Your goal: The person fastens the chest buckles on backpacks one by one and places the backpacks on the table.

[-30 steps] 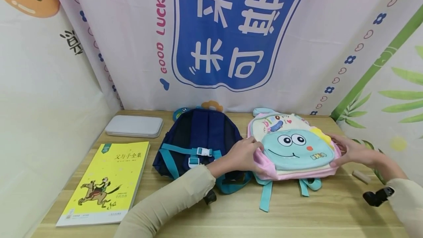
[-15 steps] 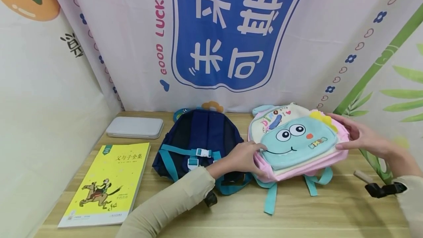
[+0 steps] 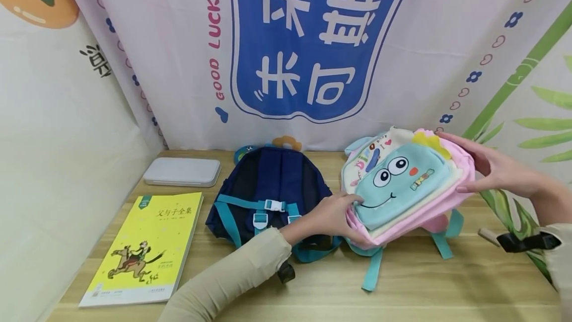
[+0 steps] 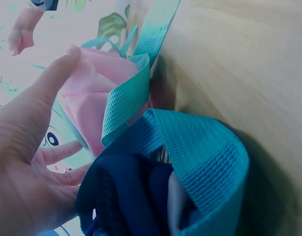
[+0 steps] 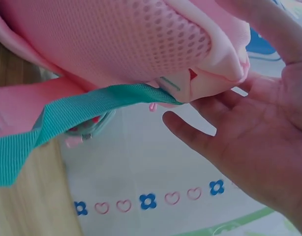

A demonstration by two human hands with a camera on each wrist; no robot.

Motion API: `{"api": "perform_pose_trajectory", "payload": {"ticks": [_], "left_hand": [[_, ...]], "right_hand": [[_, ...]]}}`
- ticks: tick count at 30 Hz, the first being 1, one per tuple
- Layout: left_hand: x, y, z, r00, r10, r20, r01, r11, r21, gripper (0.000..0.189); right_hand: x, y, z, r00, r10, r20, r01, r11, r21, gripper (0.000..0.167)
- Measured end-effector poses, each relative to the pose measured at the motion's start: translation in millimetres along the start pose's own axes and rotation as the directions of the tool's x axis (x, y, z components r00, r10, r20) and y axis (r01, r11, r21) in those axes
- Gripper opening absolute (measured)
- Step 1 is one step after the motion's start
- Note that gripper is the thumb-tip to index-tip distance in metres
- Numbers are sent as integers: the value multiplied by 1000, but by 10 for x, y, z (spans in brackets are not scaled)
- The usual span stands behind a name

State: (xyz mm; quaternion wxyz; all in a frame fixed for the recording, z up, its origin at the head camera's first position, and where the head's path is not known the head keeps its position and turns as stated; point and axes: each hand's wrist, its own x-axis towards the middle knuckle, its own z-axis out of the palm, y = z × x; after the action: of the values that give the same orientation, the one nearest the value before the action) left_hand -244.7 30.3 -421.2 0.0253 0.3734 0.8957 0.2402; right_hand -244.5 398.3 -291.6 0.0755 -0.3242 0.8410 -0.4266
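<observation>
Two hands tip up the dino bag

Make the pink and blue dino bag point(image 3: 402, 188) the middle of a clock, as the head view shows it. It is over the wooden counter point(image 3: 339, 302) with its smiley face showing. Its 3 o'clock side is up high and its 8 o'clock corner is low. I can't tell if that corner touches the wood.

The left hand point(image 3: 332, 215), at 8 o'clock, pinches the low corner, thumb on one side and fingers on the other. The right hand point(image 3: 500, 168), at 3 o'clock, is spread wide around the high side and holds it between thumb and fingers.

The step now looks like lifting and tilting the bag. The next move seems to need both hands going together, with a good grip. The blue-green straps point(image 3: 372, 272) dangle at 5 and 7 o'clock, so they could catch on something.

The dark blue backpack point(image 3: 268, 178) is close by at 9 o'clock, with its buckles on top. Farther that way is a pale flat case point(image 3: 182, 171). A yellow book point(image 3: 143, 250) lies between 8 and 9 o'clock. A little wooden piece point(image 3: 488, 236) is at 4 o'clock.
</observation>
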Motion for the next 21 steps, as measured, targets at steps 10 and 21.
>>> {"api": "perform_pose_trajectory", "payload": {"ticks": [10, 21], "left_hand": [[6, 44, 39, 998, -68, -8, 65, 981, -181, 92], [69, 109, 128, 997, -34, -69, 12, 957, -291, 89]], "right_hand": [[194, -316, 76, 992, 50, -113, -66, 988, -140, 99], [503, -604, 112, 980, 79, -185, -127, 956, -264, 92]]}}
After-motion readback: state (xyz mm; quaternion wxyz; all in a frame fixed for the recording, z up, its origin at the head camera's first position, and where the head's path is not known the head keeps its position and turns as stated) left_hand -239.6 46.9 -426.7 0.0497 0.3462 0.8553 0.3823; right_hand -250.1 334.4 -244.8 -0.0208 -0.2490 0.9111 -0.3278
